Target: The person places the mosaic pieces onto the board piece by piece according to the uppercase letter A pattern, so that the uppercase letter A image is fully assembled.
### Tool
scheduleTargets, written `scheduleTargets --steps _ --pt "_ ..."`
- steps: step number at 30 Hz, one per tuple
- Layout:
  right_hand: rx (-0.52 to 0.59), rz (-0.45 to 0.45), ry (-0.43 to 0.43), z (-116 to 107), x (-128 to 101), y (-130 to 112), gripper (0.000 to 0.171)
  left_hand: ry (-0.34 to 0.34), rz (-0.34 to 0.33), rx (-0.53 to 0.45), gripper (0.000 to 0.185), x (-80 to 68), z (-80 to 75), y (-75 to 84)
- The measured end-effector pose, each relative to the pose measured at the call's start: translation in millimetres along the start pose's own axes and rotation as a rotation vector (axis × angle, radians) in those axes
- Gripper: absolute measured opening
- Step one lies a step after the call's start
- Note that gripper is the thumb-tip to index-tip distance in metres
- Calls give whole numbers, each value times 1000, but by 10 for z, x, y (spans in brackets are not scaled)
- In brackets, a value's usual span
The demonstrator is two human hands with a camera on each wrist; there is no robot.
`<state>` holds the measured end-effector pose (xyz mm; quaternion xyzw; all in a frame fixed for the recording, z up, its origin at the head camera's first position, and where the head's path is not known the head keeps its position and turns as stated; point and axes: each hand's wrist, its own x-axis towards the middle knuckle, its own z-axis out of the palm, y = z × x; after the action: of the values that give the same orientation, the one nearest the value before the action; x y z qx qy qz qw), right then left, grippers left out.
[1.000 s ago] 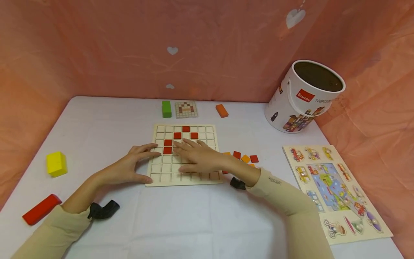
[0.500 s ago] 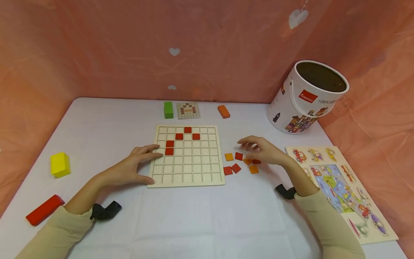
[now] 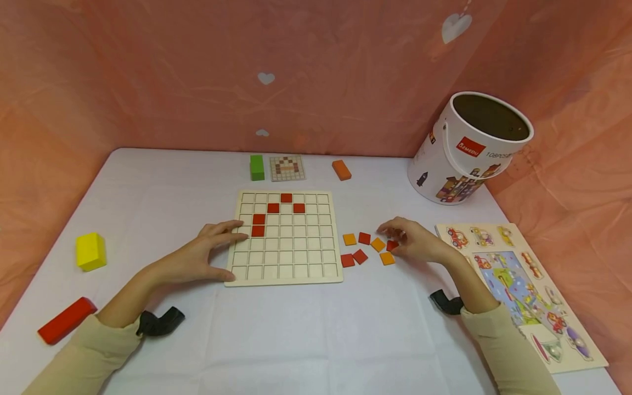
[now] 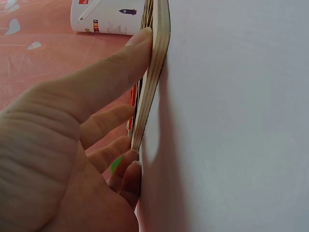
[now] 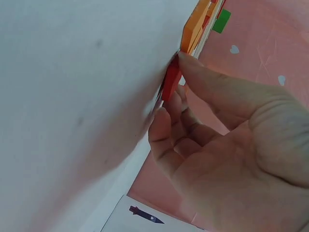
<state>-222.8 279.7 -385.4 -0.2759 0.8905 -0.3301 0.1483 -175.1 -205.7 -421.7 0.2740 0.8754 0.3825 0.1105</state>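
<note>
A pale wooden grid board [image 3: 286, 258] lies mid-table, with several red square tiles set in its upper cells. My left hand [image 3: 199, 253] rests along the board's left edge; its fingers are spread, and in the left wrist view the thumb [image 4: 113, 72] presses on the rim. To the right of the board is a loose group of red and orange tiles. At the right end of that group, my right hand [image 3: 412, 240] has thumb and fingertips at opposite edges of a red tile [image 5: 172, 79], pinching it at the table surface. An orange tile [image 5: 193, 29] lies just beyond it.
Behind the board are a green block [image 3: 257, 168], a small pattern card [image 3: 288, 168] and an orange block [image 3: 342, 170]. A white bucket [image 3: 464, 159] stands back right, a picture puzzle [image 3: 582, 359] front right. Yellow [image 3: 90, 252] and red [image 3: 67, 321] blocks lie left.
My right hand has left the board and moved right to the loose tiles, where it now takes hold of the rightmost red one. The left hand stays at the board's edge.
</note>
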Motion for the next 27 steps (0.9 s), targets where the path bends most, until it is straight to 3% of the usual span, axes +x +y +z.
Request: scheduleTargets --steps 7,12,19,27 --pt "-13 35 8 -28 -20 -11 24 -11 -3 5 82 23 20 0" --pt "28 27 5 -20 116 -79 11 -14 -5 11 83 43 20 8" --pt "153 -68 -73 163 652 -487 12 -15 -2 4 82 29 -3 7" --pt "253 -169 -222 642 1303 -1128 18 -10 -3 12 82 11 -8 -5"
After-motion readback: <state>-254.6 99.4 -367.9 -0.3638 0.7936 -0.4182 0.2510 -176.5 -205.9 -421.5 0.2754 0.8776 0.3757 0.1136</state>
